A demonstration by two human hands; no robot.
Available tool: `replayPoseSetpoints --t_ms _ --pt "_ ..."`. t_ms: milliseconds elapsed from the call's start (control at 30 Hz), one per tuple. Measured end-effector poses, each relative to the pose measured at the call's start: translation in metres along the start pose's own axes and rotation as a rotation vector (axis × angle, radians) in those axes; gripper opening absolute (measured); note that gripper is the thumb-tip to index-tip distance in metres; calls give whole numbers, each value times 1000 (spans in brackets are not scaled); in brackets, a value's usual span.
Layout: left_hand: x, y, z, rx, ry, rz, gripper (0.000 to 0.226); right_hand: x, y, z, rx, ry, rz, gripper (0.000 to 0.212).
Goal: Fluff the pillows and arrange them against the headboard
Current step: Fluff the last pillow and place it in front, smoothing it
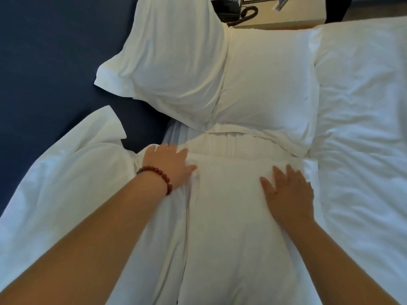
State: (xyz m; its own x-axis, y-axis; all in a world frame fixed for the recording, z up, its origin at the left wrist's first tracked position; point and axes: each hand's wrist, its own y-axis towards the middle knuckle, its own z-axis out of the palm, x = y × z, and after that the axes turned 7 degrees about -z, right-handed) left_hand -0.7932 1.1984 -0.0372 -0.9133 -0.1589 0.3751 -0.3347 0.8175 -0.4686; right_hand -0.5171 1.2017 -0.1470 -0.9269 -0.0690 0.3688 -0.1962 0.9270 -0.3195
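The nearest pillow (229,227) of four lies lengthwise, bottom to centre; left hand (169,167) and right hand (288,192) press it, fingers straight.

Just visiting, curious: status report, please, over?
Left hand and right hand open, pressing near pillow. Far pillow leans on blue headboard. Nothing seen in the way.

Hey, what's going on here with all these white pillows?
A person is making up a bed. The left hand, wearing a red bead bracelet, and the right hand both press flat on the near pillow. A second pillow leans against the dark blue headboard, and a third pillow lies flat beside it.
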Motion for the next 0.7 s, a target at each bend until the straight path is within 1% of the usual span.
replayPoseSetpoints --t_ms 67,133,167,200,233,300,333,400,467,500,567,633,700 --pt "-15 -31 11 -26 -66 -26 77 25 -34 8 -99 6 -168 74" --pt "-15 -50 28 -14 -84 -188 87 47 -72 26 -109 4 -353 72" --pt "-11 -52 35 -29 -80 -248 88 52 -87 35 -94 -12 -401 71" --pt "-8 -51 41 -79 -68 -262 84 53 -94 43 -81 -17 -408 70" --pt "-5 -46 44 -139 -65 -234 73 52 -96 48 -86 -11 -401 69" --pt "-4 -39 47 -229 -62 -137 51 50 -91 54 -135 -13 -400 69" --pt "-6 -35 48 -260 -59 -83 44 51 -88 53 -142 -19 -403 68" --pt "-7 -31 47 -263 -91 -21 38 54 -90 54 -122 -3 -390 68" --pt "-10 -30 44 -279 -129 -36 37 52 -107 61 -104 30 -373 68" --pt "-14 -35 42 -330 -148 -39 39 49 -123 67 -88 30 -390 69" --pt "-31 -57 42 -397 -281 -62 49 38 -159 83 -53 -11 -487 72" --pt "-51 -92 60 -353 -391 -72 62 24 -186 95 -31 -46 -584 71" --pt "-63 -123 95 -280 -358 -36 72 12 -193 94 -53 -45 -613 66"
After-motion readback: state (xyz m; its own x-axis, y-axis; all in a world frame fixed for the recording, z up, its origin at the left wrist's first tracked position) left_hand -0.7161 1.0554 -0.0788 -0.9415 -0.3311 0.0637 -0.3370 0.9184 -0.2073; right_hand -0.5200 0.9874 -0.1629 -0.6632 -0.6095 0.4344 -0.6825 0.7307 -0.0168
